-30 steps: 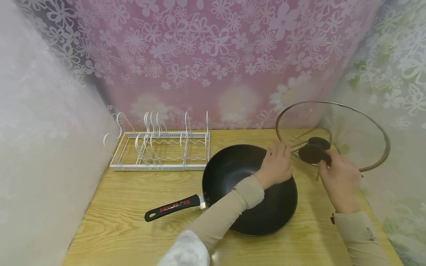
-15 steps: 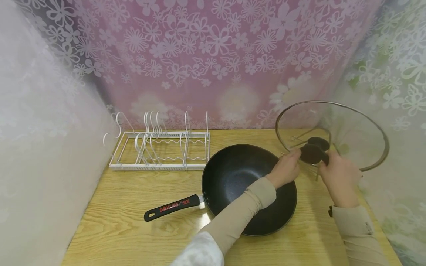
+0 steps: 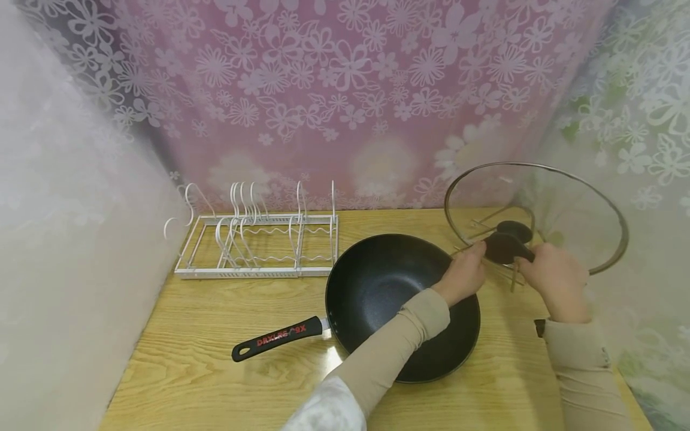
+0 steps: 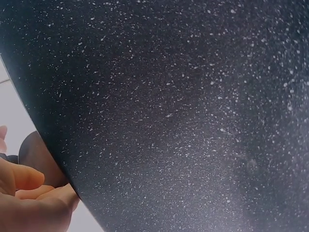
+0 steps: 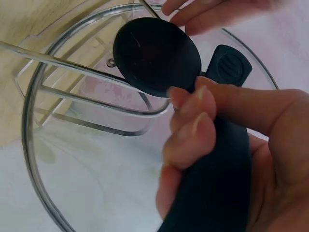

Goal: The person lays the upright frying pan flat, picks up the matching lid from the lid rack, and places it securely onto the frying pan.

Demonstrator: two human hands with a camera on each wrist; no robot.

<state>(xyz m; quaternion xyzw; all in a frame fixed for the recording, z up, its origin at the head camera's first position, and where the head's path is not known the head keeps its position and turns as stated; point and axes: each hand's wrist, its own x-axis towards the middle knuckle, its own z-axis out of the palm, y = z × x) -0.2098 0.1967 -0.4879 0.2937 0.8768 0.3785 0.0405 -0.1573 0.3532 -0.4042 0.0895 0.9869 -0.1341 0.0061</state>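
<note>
My right hand (image 3: 555,278) grips the handle of a black ladle (image 5: 157,57), its fingers wrapped round it in the right wrist view. The ladle's round bowl is in front of a glass lid (image 3: 577,185) that leans upright in a wire stand (image 5: 96,70). The lid's black knob (image 3: 514,231) shows just behind the bowl. Reaching across a black wok (image 3: 377,293), my left hand (image 3: 463,272) pinches the bowl's edge; its fingertips are partly hidden. In the left wrist view the dark wok wall fills most of the picture, with the left fingers (image 4: 34,203) at lower left.
A white wire rack (image 3: 259,272) stands at the back left of the wooden table (image 3: 205,389). The wok's handle (image 3: 277,338) points left. A pink flowered curtain (image 3: 302,90) hangs behind, and pale walls flank both sides.
My left hand has moved right, from over the wok's far rim to the ladle's bowl. My right hand has shifted only slightly; the lid and wok stay in place.
</note>
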